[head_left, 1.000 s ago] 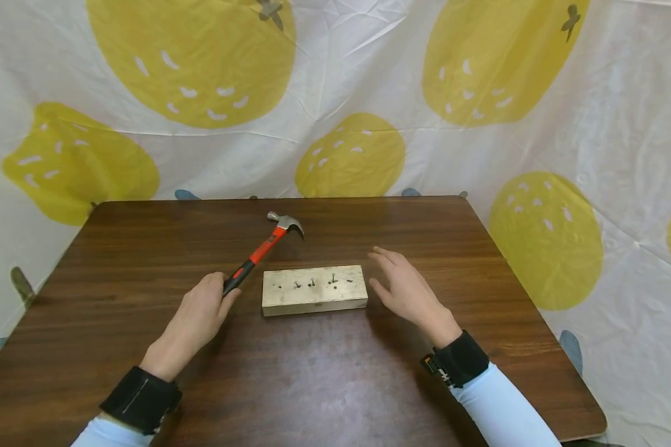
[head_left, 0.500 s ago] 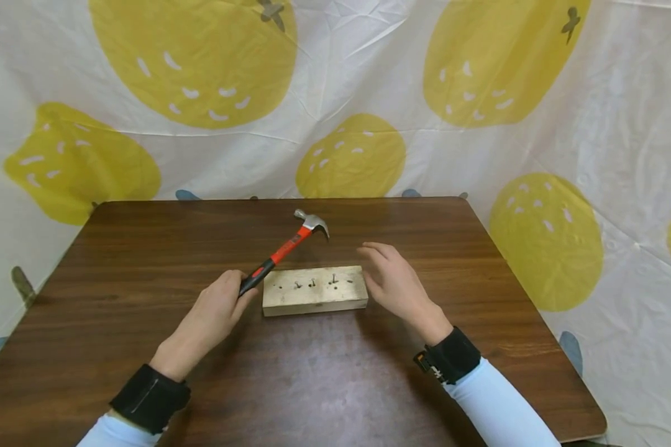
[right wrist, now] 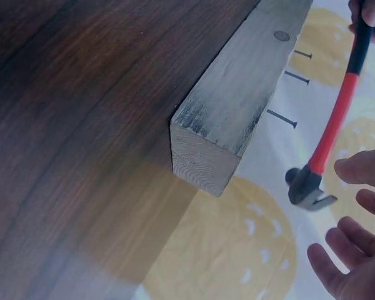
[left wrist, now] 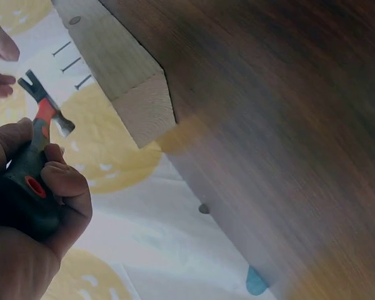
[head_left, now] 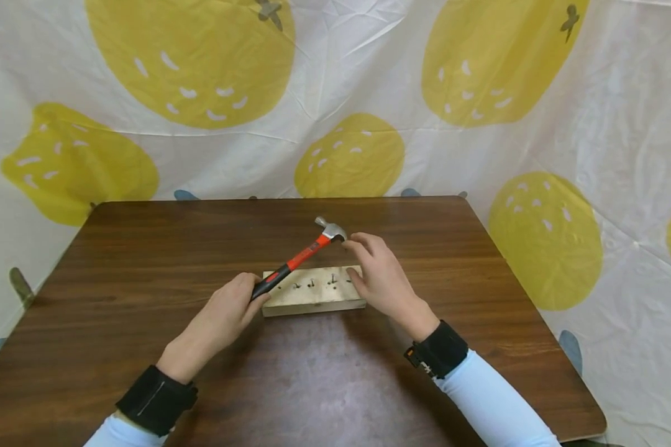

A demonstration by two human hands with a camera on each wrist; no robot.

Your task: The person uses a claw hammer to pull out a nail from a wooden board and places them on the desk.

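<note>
My left hand (head_left: 218, 326) grips the black end of a claw hammer (head_left: 307, 251) with a red handle. Its fingers curl round the handle in the left wrist view. The steel hammer head (right wrist: 306, 190) hangs in the air, tilted, above and behind a pale wooden block (head_left: 313, 306). Several nails (head_left: 332, 279) stick up from the block's top face, and the hammer covers part of that face. My right hand (head_left: 387, 282) hovers over the block's right end, its fingers spread and loosely bent beside the hammer's claw. In the right wrist view a small gap separates the fingertips from the hammer.
The block lies on a brown wood-grain table (head_left: 145, 248) with rounded corners. A white cloth (head_left: 346, 74) printed with yellow fruit hangs behind the table's far edge. Black bands (head_left: 156, 400) with cameras sit on both wrists.
My left hand has carried the hammer to the right, over the block. My right hand has moved left, so its fingers now come close to the hammer head. The block stays put.
</note>
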